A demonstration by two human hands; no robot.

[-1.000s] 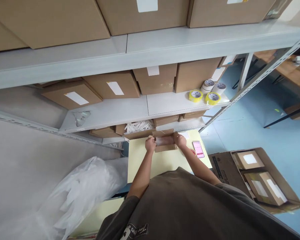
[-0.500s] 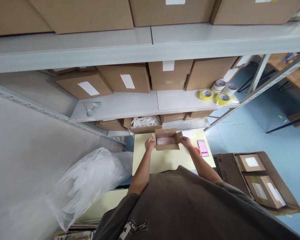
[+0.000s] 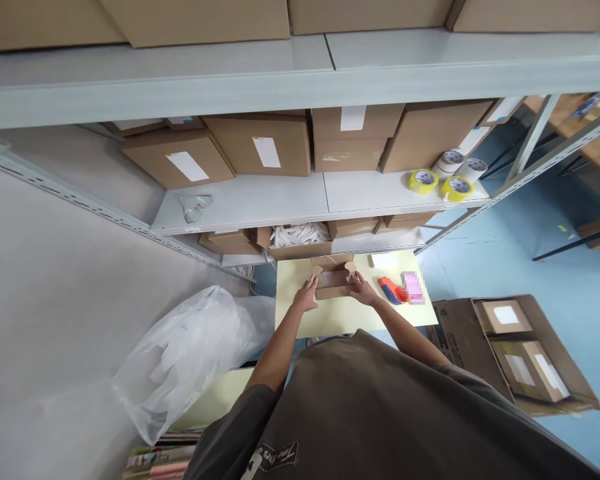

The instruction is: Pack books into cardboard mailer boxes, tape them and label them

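On the pale yellow table, a small cardboard box (image 3: 335,292) stands with its top open. Its side flaps are bent inward, and something flat and pinkish (image 3: 333,278) lies inside, too small to name. My left hand (image 3: 307,295) grips the box's left side, fingers at the flap and thumb pointing toward me. On the opposite side my right hand (image 3: 364,291) holds the right wall, its fingertips by the other flap. Right of that hand lies a red and blue tape dispenser (image 3: 392,291), beside a phone (image 3: 413,287) with a pink, pixelated screen.
Grey shelving (image 3: 260,200) with cartons rises behind the table (image 3: 320,325). Tape rolls (image 3: 456,189) sit on its right end. A white plastic bag (image 3: 200,353) bulges at left. At right, a large open carton (image 3: 587,393) holds smaller boxes.
Both hands have moved from pinching the outspread side flaps to the box's sides, and the flaps now lean inward. The tape dispenser has come into fuller view as the camera shifted.
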